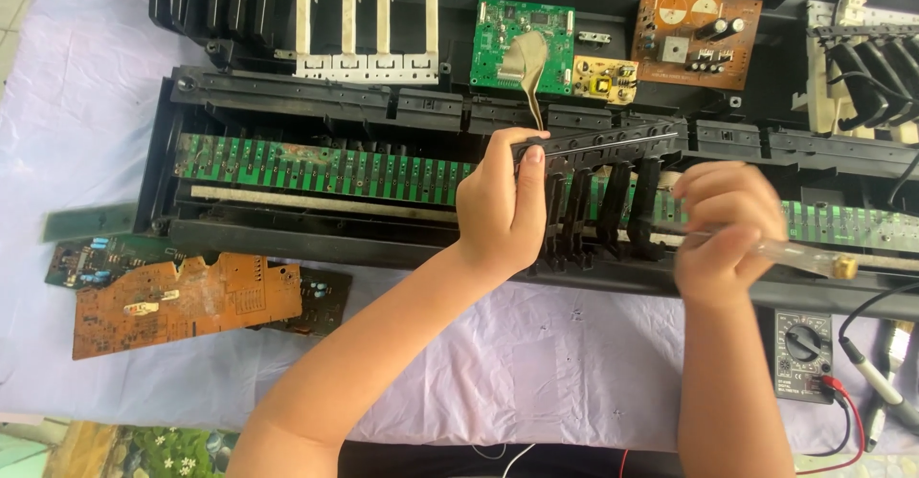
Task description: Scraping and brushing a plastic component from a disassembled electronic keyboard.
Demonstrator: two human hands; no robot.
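Left hand [500,208] pinches the left end of a black-key strip [593,143] — light, thin plastic, likely flexes, best gripped at its rail — right hand [728,234] closed round a clear-handled screwdriver [809,260].

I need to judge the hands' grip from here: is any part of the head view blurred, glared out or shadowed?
Head view: the right hand and its clear-handled tool are smeared by motion blur; the left hand on the black key strip is sharp; light is even and soft, no hard shadows, no glare; the green contact board reads clearly.
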